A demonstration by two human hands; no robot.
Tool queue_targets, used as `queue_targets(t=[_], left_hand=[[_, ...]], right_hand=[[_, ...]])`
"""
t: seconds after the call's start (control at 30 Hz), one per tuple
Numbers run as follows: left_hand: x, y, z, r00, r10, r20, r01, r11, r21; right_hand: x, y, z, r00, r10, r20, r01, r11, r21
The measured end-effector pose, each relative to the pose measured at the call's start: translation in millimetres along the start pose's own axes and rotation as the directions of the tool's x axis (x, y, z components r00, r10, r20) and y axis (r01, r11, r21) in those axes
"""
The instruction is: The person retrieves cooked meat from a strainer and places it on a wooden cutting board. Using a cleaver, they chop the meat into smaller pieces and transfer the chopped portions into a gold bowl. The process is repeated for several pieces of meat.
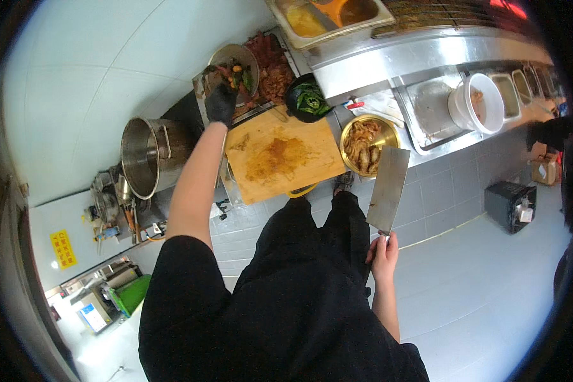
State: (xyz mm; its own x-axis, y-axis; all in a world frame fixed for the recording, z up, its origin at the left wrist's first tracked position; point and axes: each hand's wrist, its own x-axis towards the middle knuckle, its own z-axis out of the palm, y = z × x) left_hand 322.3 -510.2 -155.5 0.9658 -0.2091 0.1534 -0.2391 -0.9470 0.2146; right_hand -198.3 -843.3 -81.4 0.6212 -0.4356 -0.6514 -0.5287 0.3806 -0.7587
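My left hand [222, 102], in a black glove, reaches to the near side of a metal bowl [255, 64] that holds green leaves and small orange pieces. Its fingers are partly lost against the dark contents, so any grip is unclear. My right hand [384, 255] is bare and grips the handle of a cleaver [389, 186]. The broad blade points away from me, past the edge of a gold-coloured plate [387, 136] with cooked meat. Between my hands lies a wooden cutting board [315, 157] with a brown wet stain. A black bowl [293, 98] of sliced green peppers touches its far side.
A tray of reddish-brown meat pieces [272, 71] is beside the metal bowl. A deep steel pot [141, 157] stands left. To the right are a white bucket [489, 102], a steel tray [429, 112], a black bin [506, 205] and a dark-clothed person [566, 167].
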Motion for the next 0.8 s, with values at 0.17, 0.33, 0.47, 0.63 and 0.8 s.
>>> queue_targets(t=[0.17,0.33,0.47,0.63,0.8], left_hand=[[53.8,-37.8,3.6,0.977,0.177,0.115,-0.187,0.979,0.081],[77.4,-29.6,1.6,0.919,0.222,0.327,-0.331,0.886,0.326],[90.7,-6.2,-21.3,0.886,0.170,0.432,-0.331,0.884,0.331],[92.0,6.9,-43.3,0.797,0.119,0.593,-0.371,0.871,0.323],[99.6,-3.4,-24.4,0.862,0.139,0.488,-0.258,0.948,0.186]], right_hand=[[-5.5,-26.1,24.0,1.000,0.018,0.024,-0.016,0.997,-0.074],[-15.6,-38.1,49.6,0.999,0.045,-0.001,-0.044,0.993,-0.110],[-21.9,-35.8,65.6,0.999,0.034,-0.009,-0.034,0.994,-0.106],[-24.6,-32.4,78.2,1.000,0.022,-0.020,-0.025,0.992,-0.121],[-27.0,-32.8,85.6,0.999,0.048,-0.014,-0.049,0.994,-0.095]])
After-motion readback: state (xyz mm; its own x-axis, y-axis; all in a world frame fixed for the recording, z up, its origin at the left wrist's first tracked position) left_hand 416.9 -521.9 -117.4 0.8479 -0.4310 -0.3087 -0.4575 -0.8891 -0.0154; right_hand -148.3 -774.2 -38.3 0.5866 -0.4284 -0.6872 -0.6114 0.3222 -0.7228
